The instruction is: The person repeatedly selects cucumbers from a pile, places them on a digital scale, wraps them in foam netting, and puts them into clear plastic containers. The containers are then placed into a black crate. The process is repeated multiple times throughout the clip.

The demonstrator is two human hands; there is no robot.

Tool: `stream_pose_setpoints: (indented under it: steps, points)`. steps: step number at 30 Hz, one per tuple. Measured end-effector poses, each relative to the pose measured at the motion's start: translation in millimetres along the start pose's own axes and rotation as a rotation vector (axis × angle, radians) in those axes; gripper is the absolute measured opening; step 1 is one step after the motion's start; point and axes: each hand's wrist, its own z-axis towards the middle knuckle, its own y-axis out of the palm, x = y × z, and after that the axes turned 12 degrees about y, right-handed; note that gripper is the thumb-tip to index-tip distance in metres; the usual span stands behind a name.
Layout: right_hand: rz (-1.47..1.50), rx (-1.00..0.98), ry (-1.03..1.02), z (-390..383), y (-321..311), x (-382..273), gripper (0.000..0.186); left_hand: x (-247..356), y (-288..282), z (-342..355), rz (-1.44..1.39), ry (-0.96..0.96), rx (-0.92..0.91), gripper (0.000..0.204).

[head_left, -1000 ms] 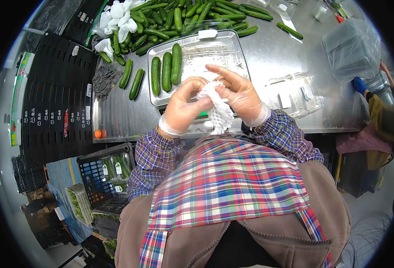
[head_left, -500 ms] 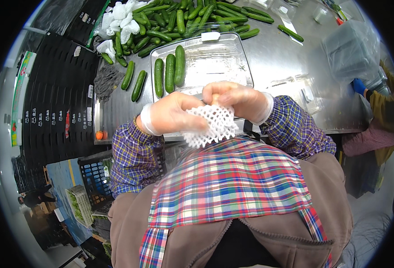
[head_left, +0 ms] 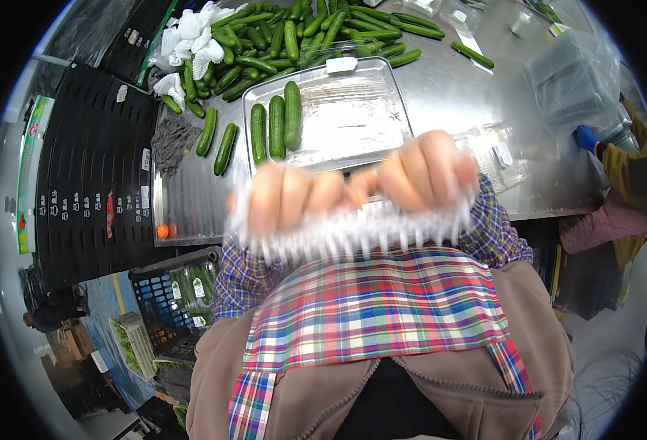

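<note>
My left hand (head_left: 287, 194) and my right hand (head_left: 422, 169) are both closed on a white foam mesh net (head_left: 353, 235), stretched wide between them in front of my checked apron; it is blurred by motion. Just beyond my hands sits a metal tray (head_left: 345, 110) with three cucumbers (head_left: 276, 126) side by side at its left end. A couple of cucumbers (head_left: 207, 133) lie left of the tray, and a big pile of cucumbers (head_left: 291, 40) covers the back of the steel table, with more white nets (head_left: 195, 40) at its left.
Grey cloth (head_left: 173, 143) lies on the table's left, beside black crates (head_left: 89, 169). A crate of packed cucumbers (head_left: 179, 292) stands low left. Clear clamshells (head_left: 503, 158) and bagged containers (head_left: 573, 81) are on the right, where a co-worker's blue-gloved hand (head_left: 586, 138) shows.
The bunched net has been opened out and stretched sideways. My hands have moved lower and farther apart, with their fingers curled over it.
</note>
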Motion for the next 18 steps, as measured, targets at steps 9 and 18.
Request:
stream_pose_setpoints:
  steps: [9, 18]
  points:
    - [-0.505, 1.532, -0.018, -52, -109, -10, 0.027, 50, -82, -17, 1.921, -0.536, 0.722, 0.026]
    - [-2.392, 1.116, 0.693, -33, -132, 4, 0.009, 20, -123, -11, 2.763, -1.331, -0.419, 0.028]
